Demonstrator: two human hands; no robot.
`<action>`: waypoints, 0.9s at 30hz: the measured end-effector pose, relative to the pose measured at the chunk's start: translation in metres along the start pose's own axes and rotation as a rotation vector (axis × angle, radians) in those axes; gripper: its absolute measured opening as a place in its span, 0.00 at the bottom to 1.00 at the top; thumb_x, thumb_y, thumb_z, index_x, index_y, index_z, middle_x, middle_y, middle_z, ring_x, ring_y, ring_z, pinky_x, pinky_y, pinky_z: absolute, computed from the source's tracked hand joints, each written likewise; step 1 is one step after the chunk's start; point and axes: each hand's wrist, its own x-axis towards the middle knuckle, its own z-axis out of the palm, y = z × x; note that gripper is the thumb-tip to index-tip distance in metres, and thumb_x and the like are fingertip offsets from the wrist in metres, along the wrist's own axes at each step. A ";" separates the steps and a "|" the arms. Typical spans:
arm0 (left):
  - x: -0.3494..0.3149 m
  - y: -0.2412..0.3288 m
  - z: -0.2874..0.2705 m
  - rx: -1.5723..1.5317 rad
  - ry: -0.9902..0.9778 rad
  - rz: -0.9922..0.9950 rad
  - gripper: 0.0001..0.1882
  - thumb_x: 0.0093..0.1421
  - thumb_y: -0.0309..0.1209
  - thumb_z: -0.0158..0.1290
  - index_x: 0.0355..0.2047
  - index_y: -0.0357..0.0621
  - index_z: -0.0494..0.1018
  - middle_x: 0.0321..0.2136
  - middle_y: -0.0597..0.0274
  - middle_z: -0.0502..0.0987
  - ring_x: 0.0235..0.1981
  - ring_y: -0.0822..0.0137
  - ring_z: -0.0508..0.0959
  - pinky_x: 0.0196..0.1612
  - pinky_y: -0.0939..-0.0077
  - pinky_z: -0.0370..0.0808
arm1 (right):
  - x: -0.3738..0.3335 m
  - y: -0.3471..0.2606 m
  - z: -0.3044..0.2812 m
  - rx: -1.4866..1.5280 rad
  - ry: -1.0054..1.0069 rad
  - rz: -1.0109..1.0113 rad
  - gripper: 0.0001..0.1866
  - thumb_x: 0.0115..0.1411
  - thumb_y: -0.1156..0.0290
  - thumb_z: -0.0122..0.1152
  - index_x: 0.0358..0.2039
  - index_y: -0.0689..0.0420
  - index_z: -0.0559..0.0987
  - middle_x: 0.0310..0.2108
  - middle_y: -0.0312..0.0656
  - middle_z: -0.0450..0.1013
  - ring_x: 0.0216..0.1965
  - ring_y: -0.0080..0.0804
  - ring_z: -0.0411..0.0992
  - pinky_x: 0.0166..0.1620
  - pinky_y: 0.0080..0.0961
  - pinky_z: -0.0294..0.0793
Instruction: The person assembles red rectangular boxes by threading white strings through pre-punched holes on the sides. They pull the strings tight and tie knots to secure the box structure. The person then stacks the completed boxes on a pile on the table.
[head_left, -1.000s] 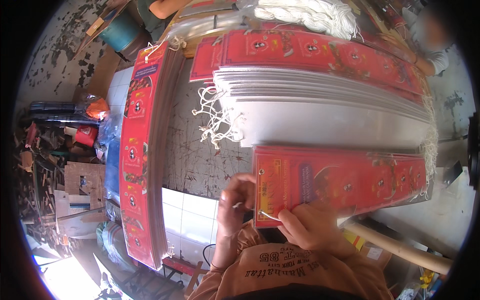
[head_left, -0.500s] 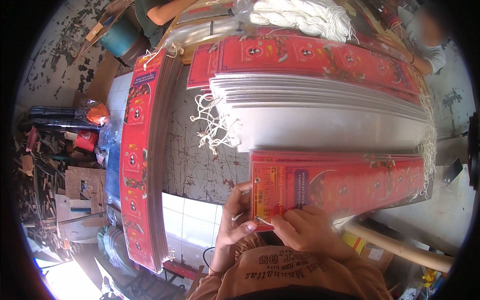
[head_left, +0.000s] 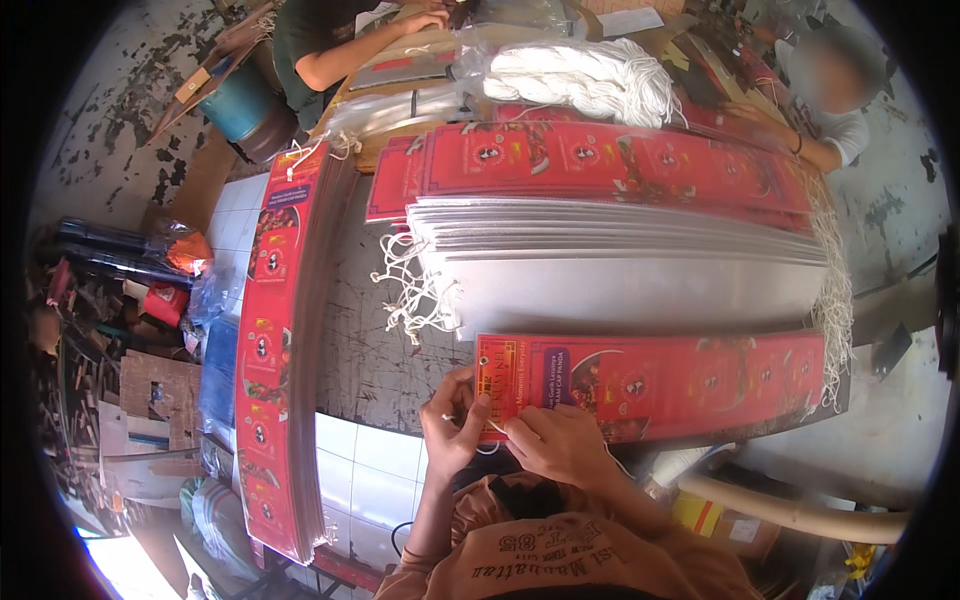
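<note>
A long red printed sign (head_left: 690, 385) lies in front of me, its left end over the near edge of the table. My left hand (head_left: 452, 425) is closed on that end, thumb on top and fingers behind. At the sign's lower left corner my right hand (head_left: 555, 440) pinches a thin white string (head_left: 495, 427). A bit of the string sticks out by my left thumb, and a loop hangs below the sign's edge. The corner hole is hidden by my fingers. Just beyond lies a fanned stack of silver-backed signs (head_left: 640, 295), with knotted white strings (head_left: 415, 290) at its left end.
On the left stands a long stack of red signs (head_left: 265, 350). More red signs (head_left: 610, 165) and a white yarn hank (head_left: 580, 80) lie at the back. Two other people work across the table. A cardboard tube (head_left: 810, 510) is at lower right.
The view has shifted, so the table's things sit lower in it. My hands stay at the sign's corner; my left thumb has moved up onto its face. A co-worker's hand now shows at the top.
</note>
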 end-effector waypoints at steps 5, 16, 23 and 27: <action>0.000 0.003 -0.002 0.063 -0.002 0.015 0.14 0.52 0.23 0.51 0.41 0.31 0.71 0.12 0.70 0.62 0.15 0.81 0.58 0.20 0.84 0.54 | -0.003 -0.001 0.003 -0.080 0.047 -0.042 0.10 0.43 0.70 0.60 0.28 0.52 0.71 0.20 0.30 0.62 0.21 0.20 0.67 0.24 0.17 0.64; 0.000 0.004 -0.001 0.091 0.008 0.003 0.14 0.53 0.23 0.50 0.41 0.33 0.71 0.12 0.70 0.61 0.15 0.81 0.58 0.20 0.83 0.55 | -0.004 -0.003 0.004 -0.158 0.081 -0.060 0.08 0.43 0.71 0.58 0.24 0.50 0.68 0.19 0.29 0.60 0.20 0.18 0.64 0.24 0.17 0.63; 0.000 0.001 -0.002 0.072 0.018 0.011 0.14 0.54 0.23 0.50 0.41 0.32 0.71 0.12 0.70 0.62 0.16 0.81 0.59 0.20 0.83 0.55 | -0.002 -0.004 0.010 -0.108 0.198 -0.036 0.10 0.42 0.73 0.61 0.18 0.51 0.67 0.15 0.31 0.59 0.16 0.25 0.64 0.21 0.22 0.62; 0.000 -0.002 -0.002 0.034 0.020 0.006 0.14 0.55 0.23 0.49 0.42 0.31 0.71 0.13 0.71 0.63 0.17 0.81 0.59 0.20 0.84 0.56 | -0.001 -0.004 0.010 -0.112 0.197 -0.029 0.10 0.42 0.73 0.61 0.18 0.51 0.67 0.15 0.32 0.60 0.16 0.25 0.64 0.21 0.22 0.62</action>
